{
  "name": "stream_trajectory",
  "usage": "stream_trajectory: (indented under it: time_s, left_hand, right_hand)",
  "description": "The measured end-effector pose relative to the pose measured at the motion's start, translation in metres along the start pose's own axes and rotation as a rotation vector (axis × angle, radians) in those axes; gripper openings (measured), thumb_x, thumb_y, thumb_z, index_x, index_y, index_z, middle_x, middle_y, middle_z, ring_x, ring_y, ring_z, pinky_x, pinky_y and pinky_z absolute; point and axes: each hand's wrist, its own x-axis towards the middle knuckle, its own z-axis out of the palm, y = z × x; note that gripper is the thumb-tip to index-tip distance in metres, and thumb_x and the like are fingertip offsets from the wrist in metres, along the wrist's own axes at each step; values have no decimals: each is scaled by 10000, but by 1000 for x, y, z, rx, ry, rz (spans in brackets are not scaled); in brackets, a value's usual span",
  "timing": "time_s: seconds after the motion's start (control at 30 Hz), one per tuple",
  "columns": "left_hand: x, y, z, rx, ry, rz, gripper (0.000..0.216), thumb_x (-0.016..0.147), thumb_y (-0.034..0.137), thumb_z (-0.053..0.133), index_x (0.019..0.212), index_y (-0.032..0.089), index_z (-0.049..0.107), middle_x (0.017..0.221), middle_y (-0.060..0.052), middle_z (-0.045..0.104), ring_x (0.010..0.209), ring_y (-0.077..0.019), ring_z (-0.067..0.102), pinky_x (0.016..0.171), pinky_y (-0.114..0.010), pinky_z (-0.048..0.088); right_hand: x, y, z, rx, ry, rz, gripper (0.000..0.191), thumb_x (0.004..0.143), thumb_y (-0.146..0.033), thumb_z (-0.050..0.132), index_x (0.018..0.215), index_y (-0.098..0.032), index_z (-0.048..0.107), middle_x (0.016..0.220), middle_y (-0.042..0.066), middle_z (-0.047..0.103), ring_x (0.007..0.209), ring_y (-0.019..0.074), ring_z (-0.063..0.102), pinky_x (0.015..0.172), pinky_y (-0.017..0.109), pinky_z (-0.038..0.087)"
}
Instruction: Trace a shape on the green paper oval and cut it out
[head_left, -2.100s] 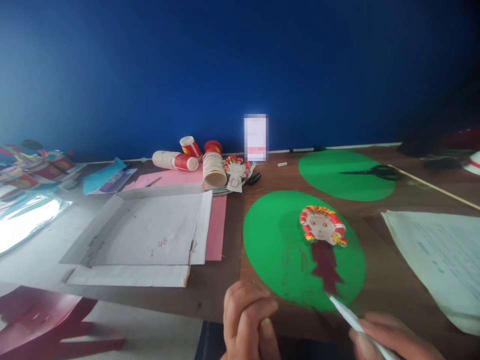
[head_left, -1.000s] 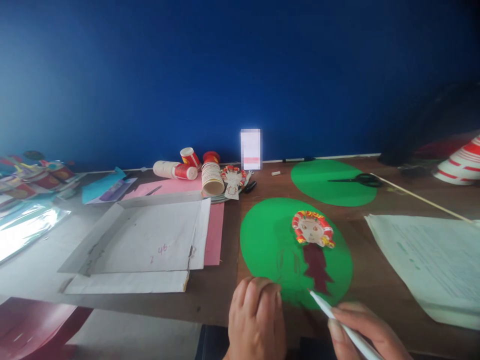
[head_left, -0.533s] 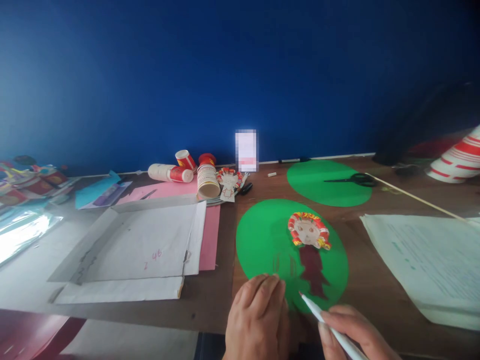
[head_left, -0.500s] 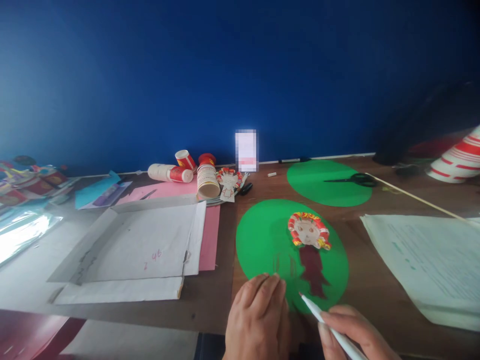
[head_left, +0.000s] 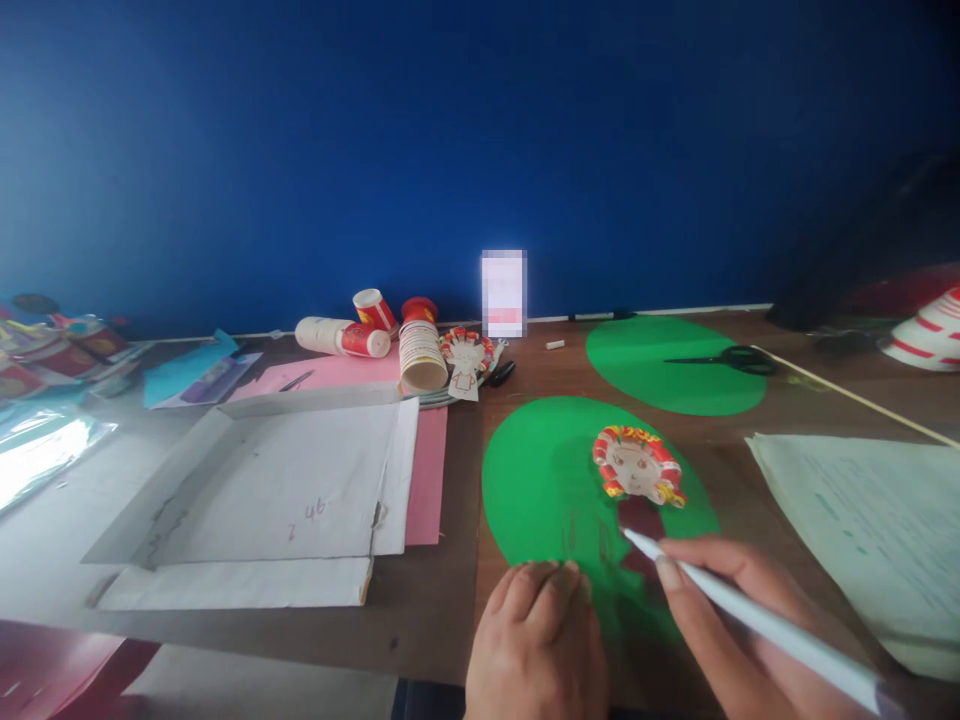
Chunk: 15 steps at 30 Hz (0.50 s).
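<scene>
My right hand pinches a white marker, its tip at the dark maroon figure on a green paper circle. Above that coloured shape lies a paper cutout face framed in red, white and yellow. My left hand lies on the circle's near edge, fingers side by side and slightly bent, with nothing seen in it. Faint drawn lines show on the green just beyond its fingertips. The right hand and marker hide the lower part of the maroon figure.
Black scissors lie on a second green circle. To the right are a thin stick and printed sheets. A white box lid, pink paper and stacked paper cups occupy the left. A blue wall stands behind.
The marker tip has moved up and slightly right, from beside the figure's lower part to its upper part. My left hand remains on the circle. The view has shifted slightly.
</scene>
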Motion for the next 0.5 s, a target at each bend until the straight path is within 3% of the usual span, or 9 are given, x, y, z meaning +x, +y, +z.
stream_trajectory:
  time_s: [0.13,0.2,0.37,0.5]
  left_hand:
    - [-1,0,2,-12,25,-10,234,865,107,547,1001,192,718,886,-31,763,792,-193,724,715,-308,628]
    - [-3,1,5,-15,41,-35,237,867,114,541,997,195,721,881,-25,762,783,-194,720,702,-314,626]
    - [-7,3,11,-12,72,-96,232,854,89,530,946,181,722,851,-33,751,773,-189,709,708,-308,612]
    - [-8,2,11,-21,53,-33,243,862,110,539,997,188,725,870,-46,746,787,-181,706,726,-299,608]
  right_hand:
    - [35,-3,2,-24,-38,-159,147,939,-352,582,848,-258,648,604,-33,708,462,132,675,448,189,524]
    - [42,-2,8,-50,-34,-200,144,936,-336,581,845,-252,654,657,-15,732,534,144,713,495,196,544]
    - [34,14,25,-18,-53,-183,135,943,-329,589,848,-248,640,684,-11,729,578,149,723,515,199,552]
    - [26,25,23,-34,-16,-124,138,934,-372,618,879,-250,647,646,-23,686,506,136,657,476,219,522]
